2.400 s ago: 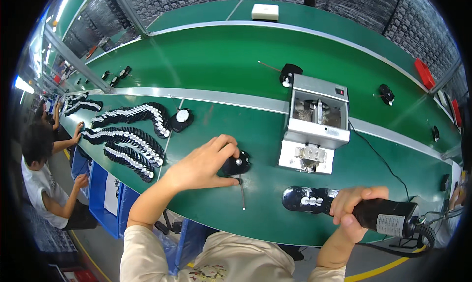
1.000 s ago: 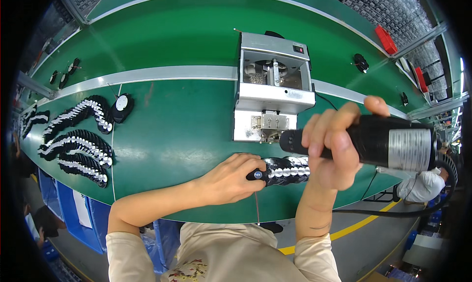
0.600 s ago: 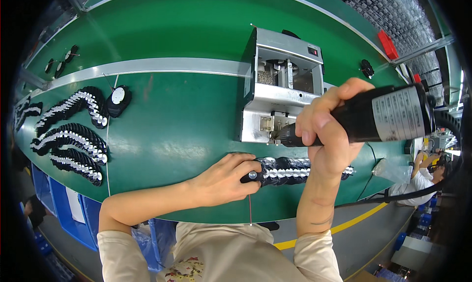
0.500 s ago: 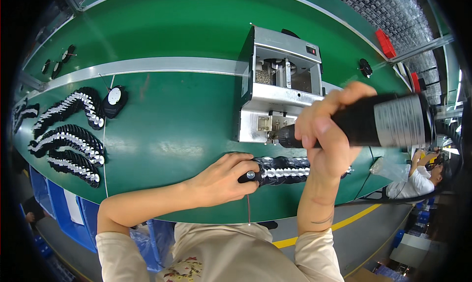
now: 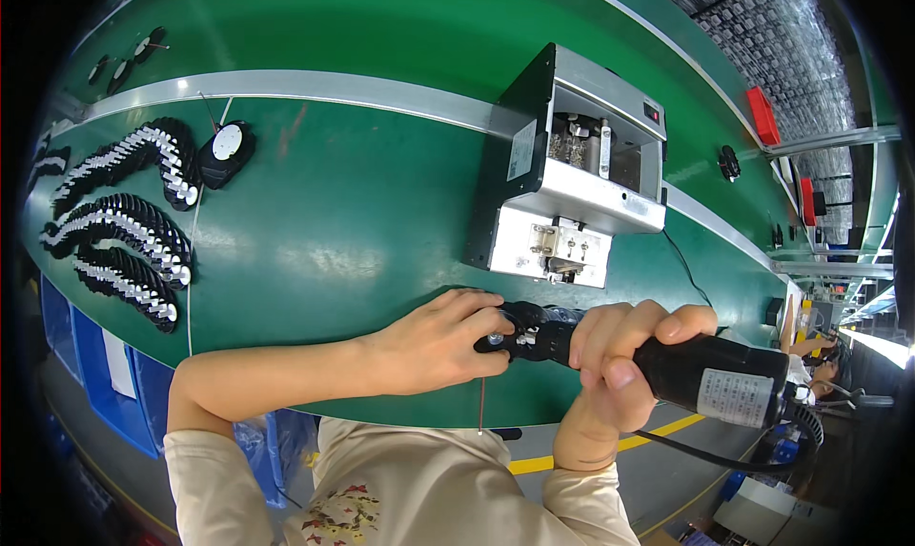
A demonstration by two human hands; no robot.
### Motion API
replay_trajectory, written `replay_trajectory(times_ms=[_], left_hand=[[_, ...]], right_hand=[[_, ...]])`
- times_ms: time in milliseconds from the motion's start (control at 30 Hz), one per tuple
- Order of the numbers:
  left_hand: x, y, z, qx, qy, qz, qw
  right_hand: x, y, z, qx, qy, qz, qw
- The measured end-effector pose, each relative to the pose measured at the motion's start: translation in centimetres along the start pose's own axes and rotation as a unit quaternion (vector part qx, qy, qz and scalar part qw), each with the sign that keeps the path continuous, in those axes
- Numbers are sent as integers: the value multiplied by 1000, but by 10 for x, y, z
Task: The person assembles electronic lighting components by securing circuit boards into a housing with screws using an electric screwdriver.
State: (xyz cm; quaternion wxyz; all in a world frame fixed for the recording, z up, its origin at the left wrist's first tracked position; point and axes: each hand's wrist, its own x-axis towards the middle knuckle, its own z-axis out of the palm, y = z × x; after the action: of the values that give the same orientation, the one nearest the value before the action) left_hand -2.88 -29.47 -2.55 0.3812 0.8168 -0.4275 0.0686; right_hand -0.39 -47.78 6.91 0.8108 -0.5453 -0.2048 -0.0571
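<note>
My right hand [image 5: 620,355] is wrapped round a black electric screwdriver [image 5: 729,379] with a pale label and a cable at its rear end. The driver lies nearly level, its tip pointing left at a row of round black parts with white centres [image 5: 537,313]. My left hand [image 5: 443,341] grips the left end of that row, close to the driver's tip. The driver and right hand cover most of the row, and whether the tip touches a screw is hidden. Just beyond stands a metal screw feeder [image 5: 591,203] with screws inside.
Curved rows of similar black-and-white parts [image 5: 124,227] lie on the left of the green table [image 5: 315,193], with a single black part with a white disc [image 5: 226,146] beside them. Blue bins [image 5: 86,355] hang below the left edge. A person [image 5: 822,374] sits at the far right.
My right hand has brought the screwdriver from the front of the feeder down and nearer, to the row by my left hand. The left hand keeps its grip. The view has shifted.
</note>
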Motion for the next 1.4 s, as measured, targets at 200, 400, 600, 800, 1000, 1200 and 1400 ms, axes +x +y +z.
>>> replay_trajectory(times_ms=[200, 400, 600, 800, 1000, 1200, 1400], left_hand=[[2, 2, 1, -4, 2, -4, 1000], [4, 4, -1, 5, 8, -8, 1000], [0, 3, 0, 0, 10, -11, 1000], [1, 2, 2, -3, -3, 1, 1000], [1, -2, 0, -16, -18, -6, 1000], [3, 1, 1, -17, -17, -2, 1000], [-2, -2, 3, -21, 4, -8, 1000]], right_hand=[[-7, 5, 2, -50, -24, -11, 998], [-2, 7, 4, -59, -67, -26, 996], [-2, 12, 0, -74, -123, -40, 989], [23, -15, -1, 22, -42, -99, 994], [63, -7, 8, -56, 7, -115, 992], [70, -4, 6, -96, 0, -65, 993], [48, -2, 6, -50, -26, -76, 996]])
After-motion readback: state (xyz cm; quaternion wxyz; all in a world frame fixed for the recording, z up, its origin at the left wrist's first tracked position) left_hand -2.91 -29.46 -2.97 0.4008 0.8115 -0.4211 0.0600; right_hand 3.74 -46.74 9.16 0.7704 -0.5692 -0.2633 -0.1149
